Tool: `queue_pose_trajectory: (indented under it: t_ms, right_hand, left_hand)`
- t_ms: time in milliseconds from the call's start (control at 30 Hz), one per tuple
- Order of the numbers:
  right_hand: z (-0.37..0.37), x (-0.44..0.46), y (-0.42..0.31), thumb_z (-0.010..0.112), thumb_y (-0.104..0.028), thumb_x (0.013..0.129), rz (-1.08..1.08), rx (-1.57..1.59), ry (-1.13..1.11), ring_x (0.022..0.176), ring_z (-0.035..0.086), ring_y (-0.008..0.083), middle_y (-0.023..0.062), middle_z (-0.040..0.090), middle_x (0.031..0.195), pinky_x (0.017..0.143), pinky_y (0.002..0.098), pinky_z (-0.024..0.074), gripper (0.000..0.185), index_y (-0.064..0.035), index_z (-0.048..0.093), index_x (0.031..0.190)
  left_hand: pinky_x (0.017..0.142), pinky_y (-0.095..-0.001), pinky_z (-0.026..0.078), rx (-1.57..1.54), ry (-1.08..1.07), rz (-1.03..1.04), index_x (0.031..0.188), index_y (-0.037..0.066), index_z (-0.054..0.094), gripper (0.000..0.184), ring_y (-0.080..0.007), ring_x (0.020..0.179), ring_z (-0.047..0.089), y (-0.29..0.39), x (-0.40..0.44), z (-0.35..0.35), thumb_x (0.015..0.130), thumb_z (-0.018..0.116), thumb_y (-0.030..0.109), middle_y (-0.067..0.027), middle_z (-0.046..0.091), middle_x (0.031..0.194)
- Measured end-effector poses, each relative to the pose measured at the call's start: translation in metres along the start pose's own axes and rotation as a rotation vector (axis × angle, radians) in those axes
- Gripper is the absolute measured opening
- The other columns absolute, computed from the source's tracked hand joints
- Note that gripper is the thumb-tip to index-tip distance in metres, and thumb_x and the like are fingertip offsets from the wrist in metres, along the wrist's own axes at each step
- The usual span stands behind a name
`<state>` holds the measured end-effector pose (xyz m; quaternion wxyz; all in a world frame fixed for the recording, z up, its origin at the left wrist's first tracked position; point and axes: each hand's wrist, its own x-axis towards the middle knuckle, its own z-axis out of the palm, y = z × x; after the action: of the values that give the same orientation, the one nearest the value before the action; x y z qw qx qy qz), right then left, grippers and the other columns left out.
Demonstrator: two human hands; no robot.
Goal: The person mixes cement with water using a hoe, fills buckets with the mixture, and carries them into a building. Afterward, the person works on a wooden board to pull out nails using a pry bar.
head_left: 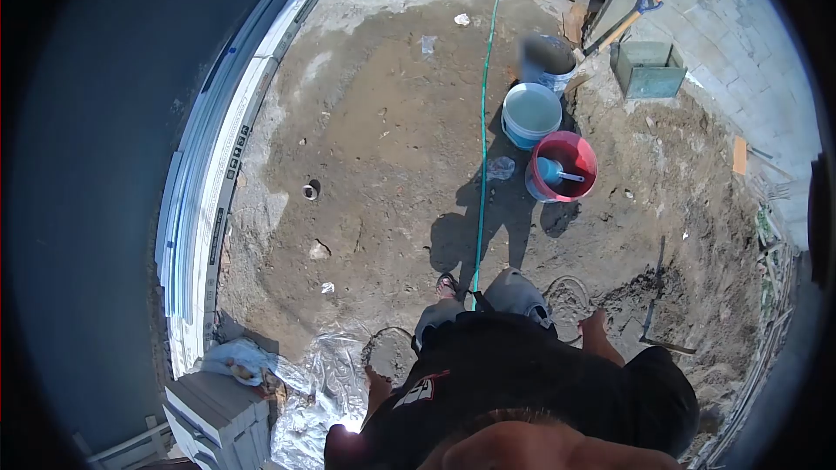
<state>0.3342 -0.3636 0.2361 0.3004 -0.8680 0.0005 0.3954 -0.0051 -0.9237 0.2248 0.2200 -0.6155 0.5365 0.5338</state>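
Observation:
My left hand (379,378) hangs low at my side, closed at the edge of a bucket (389,352) that holds grey wet mortar. On the other side my right hand (595,327) is closed beside a second bucket (568,298), also filled with grey mix. The handles are too small to make out, and my fingers are partly hidden. Between the buckets are my legs in grey trousers, one sandalled foot (447,285) showing in front.
Ahead stand a red bucket (582,144) with a blue scoop (552,171) inside, a pale-blue bucket (531,110) and another bucket (554,57). A green hose (485,96) runs along the ground. A shovel (631,17) and metal box (650,78) are by the wall; stacked boards (228,148) line the left.

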Motion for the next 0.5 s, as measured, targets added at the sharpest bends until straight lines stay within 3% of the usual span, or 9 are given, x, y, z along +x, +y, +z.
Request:
queue_pose_trajectory:
  t_ms: [33,67,100,133,200,400,433,467,500]
  right_hand:
    - [0.022,-0.033,-0.003,0.048,-0.052,0.079,-0.015,0.036,0.003,0.089,0.043,0.0234,0.0102,0.046,0.115,0.064,0.0424,0.0383,0.063,-0.0117,0.039,0.126]
    - [0.043,-0.041,-0.002,0.049,-0.05,0.08,0.028,0.071,-0.264,0.073,0.041,0.0216,0.0076,0.048,0.101,0.057,0.04,0.0352,0.05,-0.0121,0.044,0.112]
    - [0.071,-0.044,0.0,0.048,-0.05,0.081,0.066,0.061,-0.294,0.059,0.035,0.0188,0.0046,0.042,0.084,0.053,0.0369,0.0319,0.04,-0.0132,0.041,0.096]
    - [0.104,-0.065,0.001,0.049,-0.049,0.081,0.079,0.063,-0.245,0.054,0.032,0.0173,0.003,0.032,0.069,0.052,0.0364,0.0319,0.038,-0.0135,0.036,0.082]
    - [0.168,-0.105,-0.006,0.049,-0.049,0.081,0.15,0.063,-0.313,0.049,0.029,0.0155,0.0015,0.029,0.06,0.05,0.0357,0.0313,0.039,-0.013,0.036,0.075]
    - [0.351,-0.225,-0.026,0.05,-0.047,0.08,0.19,0.059,-0.453,0.048,0.03,0.0142,-0.0004,0.03,0.058,0.051,0.0333,0.0308,0.036,-0.0144,0.038,0.073]
    - [0.375,-0.259,-0.036,0.05,-0.047,0.08,0.115,0.025,-0.549,0.049,0.031,0.0144,-0.0005,0.031,0.059,0.053,0.0334,0.0312,0.033,-0.016,0.041,0.074]
    - [0.396,-0.281,-0.047,0.05,-0.047,0.08,0.039,-0.01,-0.631,0.05,0.032,0.0145,-0.0006,0.033,0.06,0.054,0.0336,0.0316,0.031,-0.0175,0.044,0.076]
    - [0.438,-0.254,-0.038,0.05,-0.047,0.08,0.098,0.013,-0.535,0.056,0.036,0.0156,-0.0001,0.039,0.066,0.057,0.0351,0.032,0.026,-0.0218,0.05,0.086]
  left_hand:
    - [0.051,-0.032,0.031,-0.007,-0.001,0.006,0.083,0.012,0.043,0.039,-0.0158,0.053,0.034,0.018,-0.006,0.017,0.077,0.058,0.048,-0.0024,0.033,0.062]
    - [0.051,-0.032,0.031,0.004,0.005,0.002,0.083,0.012,0.043,0.039,-0.0158,0.053,0.034,0.034,-0.012,0.037,0.077,0.058,0.048,-0.0024,0.033,0.062]
    - [0.05,-0.0319,0.031,-0.022,0.034,0.024,0.081,0.012,0.042,0.039,-0.0153,0.052,0.033,0.052,-0.022,0.058,0.078,0.058,0.048,-0.0016,0.032,0.06]
    - [0.05,-0.0317,0.031,-0.048,0.06,0.052,0.078,0.013,0.04,0.039,-0.0149,0.051,0.033,0.069,-0.026,0.074,0.078,0.058,0.048,-0.0008,0.031,0.059]
    - [0.051,-0.0321,0.031,-0.083,-0.029,0.08,0.077,0.013,0.039,0.038,-0.0148,0.05,0.032,0.098,-0.023,0.102,0.078,0.058,0.046,-0.0006,0.031,0.059]
    - [0.052,-0.0341,0.035,-0.217,-0.172,0.094,0.072,0.014,0.036,0.031,-0.0139,0.047,0.03,0.196,-0.019,0.21,0.079,0.055,0.038,0.0003,0.029,0.06]
    - [0.052,-0.0334,0.035,-0.169,-0.118,0.089,0.073,0.015,0.037,0.03,-0.0136,0.047,0.03,0.21,-0.008,0.232,0.079,0.053,0.04,0.0008,0.03,0.061]
    - [0.051,-0.0333,0.032,-0.189,-0.22,0.013,0.075,0.016,0.037,0.029,-0.0137,0.049,0.03,0.228,-0.02,0.252,0.079,0.051,0.041,0.0009,0.033,0.063]
    - [0.051,-0.0337,0.03,-0.151,-0.033,-0.063,0.075,0.016,0.037,0.029,-0.0141,0.051,0.031,0.248,-0.028,0.274,0.079,0.05,0.042,0.0009,0.033,0.063]
